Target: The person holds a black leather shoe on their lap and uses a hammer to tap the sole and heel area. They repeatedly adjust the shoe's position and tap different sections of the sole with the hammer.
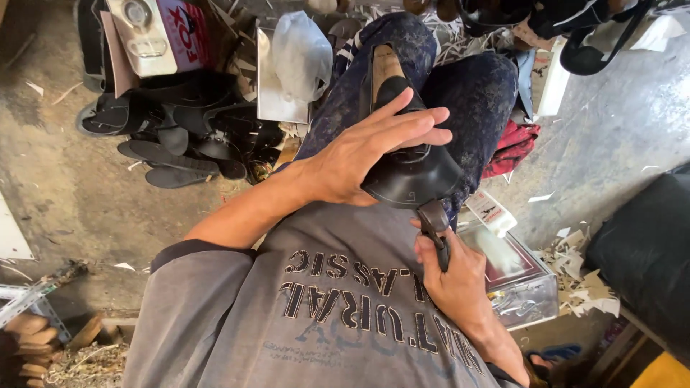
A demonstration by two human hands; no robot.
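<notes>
1. While our left hand [374,154] lies flat with fingers spread on the black shoe [410,169] at the frame's centre, on our lap, it grips nothing.
2. Our right hand [449,276], lower right, is clamped on a dark tool [435,230] touching the shoe's edge.
3. Black soles [180,154] pile up at upper left.

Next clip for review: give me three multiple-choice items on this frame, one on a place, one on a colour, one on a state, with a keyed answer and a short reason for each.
1. Where does the black shoe upper rest?
A. on the person's lap
B. on the concrete floor
C. on a shelf

2. What colour are the cut shoe pieces piled on the floor?
A. white
B. black
C. red

3. How is the left hand placed?
A. clenched in a fist
B. hanging clear of everything
C. spread flat on the upper

Answers:
1 A, it lies over the knees.
2 B, the whole pile is black.
3 C, its fingers are outstretched, while the right hand grips a dark tool.
</notes>
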